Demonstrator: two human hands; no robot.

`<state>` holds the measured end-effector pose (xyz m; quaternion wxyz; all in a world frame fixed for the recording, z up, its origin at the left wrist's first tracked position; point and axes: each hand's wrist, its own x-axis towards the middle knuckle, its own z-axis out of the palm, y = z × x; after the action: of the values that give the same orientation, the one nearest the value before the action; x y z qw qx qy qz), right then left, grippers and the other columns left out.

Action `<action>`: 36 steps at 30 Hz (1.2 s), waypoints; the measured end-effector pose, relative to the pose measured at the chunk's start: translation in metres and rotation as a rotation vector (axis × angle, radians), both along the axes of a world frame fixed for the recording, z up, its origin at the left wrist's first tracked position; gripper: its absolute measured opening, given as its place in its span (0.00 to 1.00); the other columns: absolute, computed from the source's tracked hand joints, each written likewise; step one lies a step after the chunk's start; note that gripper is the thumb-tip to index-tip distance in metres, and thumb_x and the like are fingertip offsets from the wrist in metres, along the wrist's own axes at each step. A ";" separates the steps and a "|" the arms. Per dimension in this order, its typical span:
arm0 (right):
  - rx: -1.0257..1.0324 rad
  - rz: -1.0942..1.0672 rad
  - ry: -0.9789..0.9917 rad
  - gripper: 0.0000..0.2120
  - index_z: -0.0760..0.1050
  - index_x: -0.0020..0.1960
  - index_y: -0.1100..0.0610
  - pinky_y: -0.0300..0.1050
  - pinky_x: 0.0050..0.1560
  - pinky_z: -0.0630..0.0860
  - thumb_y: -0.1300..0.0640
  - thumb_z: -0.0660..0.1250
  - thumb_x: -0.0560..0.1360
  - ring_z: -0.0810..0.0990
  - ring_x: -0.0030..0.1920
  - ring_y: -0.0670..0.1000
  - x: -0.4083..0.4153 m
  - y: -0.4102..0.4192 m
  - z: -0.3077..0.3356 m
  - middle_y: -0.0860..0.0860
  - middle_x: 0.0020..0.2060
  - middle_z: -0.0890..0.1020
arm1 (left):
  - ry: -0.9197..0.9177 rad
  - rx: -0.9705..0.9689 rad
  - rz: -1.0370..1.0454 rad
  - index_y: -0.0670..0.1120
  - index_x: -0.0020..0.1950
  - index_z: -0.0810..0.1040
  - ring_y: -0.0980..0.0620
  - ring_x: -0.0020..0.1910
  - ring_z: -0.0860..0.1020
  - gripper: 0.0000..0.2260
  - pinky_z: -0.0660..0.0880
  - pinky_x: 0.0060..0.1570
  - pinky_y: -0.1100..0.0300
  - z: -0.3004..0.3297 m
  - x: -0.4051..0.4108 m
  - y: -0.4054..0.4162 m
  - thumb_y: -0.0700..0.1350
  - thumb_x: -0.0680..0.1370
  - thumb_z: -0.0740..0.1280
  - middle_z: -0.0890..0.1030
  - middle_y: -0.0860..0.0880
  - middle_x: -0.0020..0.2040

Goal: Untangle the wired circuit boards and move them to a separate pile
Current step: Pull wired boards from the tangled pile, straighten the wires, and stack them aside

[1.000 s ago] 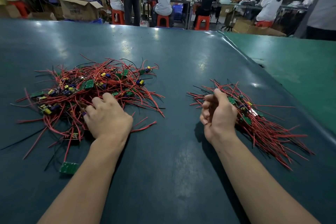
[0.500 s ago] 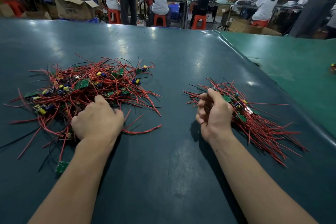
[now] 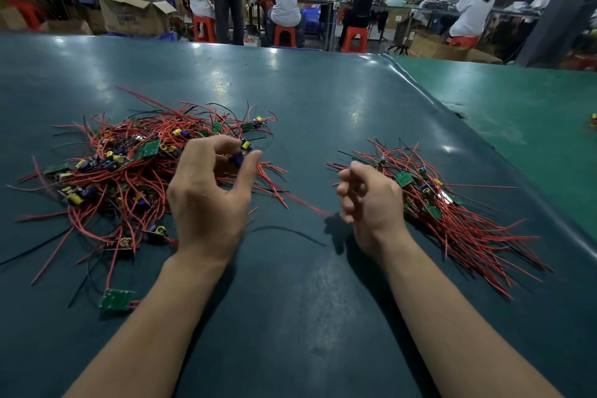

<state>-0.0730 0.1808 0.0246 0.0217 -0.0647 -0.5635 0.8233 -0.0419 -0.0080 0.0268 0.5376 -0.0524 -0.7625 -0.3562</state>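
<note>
Picking is the step in hand: the left hand [image 3: 210, 200] reaches over the near right edge of the tangle [image 3: 135, 168], fingers curled and thumb spread, its grip closing round a board [image 3: 240, 152] with blue and yellow parts. Whether the fingertips already pinch that board or only frame it I cannot tell for sure, though it sits right between index and thumb and looks lightly held. Red and black wires run from the grip back into the tangle, which spreads to the left of and beyond the hand; one loose board [image 3: 116, 299] lies well apart on the near side, by the forearm. The right hand [image 3: 371, 200] waits to the right of that grip, fingers loosely curled, and I cannot tell if it holds a wire; a thin red lead [image 3: 310, 205] runs toward it across the counter [image 3: 323, 100]. Just beyond and to the right of that hand lies the sorted pile [image 3: 452, 213], its wires combed mostly one way. Next, I judge, the board must be lifted slowly so its leads slide free of the rest, the other hand steadying or taking them, and then carried across to the pile. Both forearms stretch forward, wrists low over the counter.
</note>
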 end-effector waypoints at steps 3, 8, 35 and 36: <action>0.189 0.267 0.001 0.10 0.81 0.41 0.60 0.34 0.20 0.63 0.59 0.65 0.78 0.67 0.21 0.46 0.005 -0.007 -0.001 0.53 0.29 0.80 | -0.055 0.199 -0.197 0.47 0.52 0.75 0.53 0.38 0.79 0.13 0.77 0.41 0.57 -0.002 0.000 0.014 0.46 0.74 0.76 0.79 0.47 0.47; 0.218 0.470 0.102 0.06 0.84 0.46 0.54 0.35 0.21 0.68 0.62 0.69 0.76 0.74 0.25 0.45 0.011 -0.008 -0.004 0.52 0.36 0.84 | -0.454 0.621 -0.598 0.44 0.55 0.75 0.53 0.41 0.82 0.19 0.79 0.45 0.60 -0.010 -0.007 0.028 0.39 0.68 0.78 0.82 0.45 0.46; 0.203 0.290 0.097 0.11 0.86 0.43 0.57 0.32 0.21 0.58 0.59 0.66 0.79 0.62 0.20 0.43 0.010 -0.007 -0.005 0.47 0.21 0.68 | -1.020 0.867 -1.101 0.38 0.50 0.78 0.52 0.31 0.72 0.13 0.72 0.36 0.61 -0.007 -0.008 0.027 0.43 0.69 0.71 0.78 0.45 0.37; 0.186 0.295 0.100 0.11 0.85 0.43 0.58 0.32 0.21 0.57 0.60 0.65 0.79 0.60 0.19 0.43 0.010 -0.007 -0.005 0.47 0.21 0.66 | -1.021 0.873 -1.111 0.38 0.50 0.79 0.51 0.32 0.71 0.13 0.70 0.37 0.60 -0.007 -0.007 0.027 0.42 0.69 0.71 0.77 0.44 0.38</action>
<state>-0.0629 0.1736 0.0194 -0.0654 0.0618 -0.6387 0.7641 -0.0492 0.0192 0.0199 -0.1495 -0.0400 -0.5696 -0.8072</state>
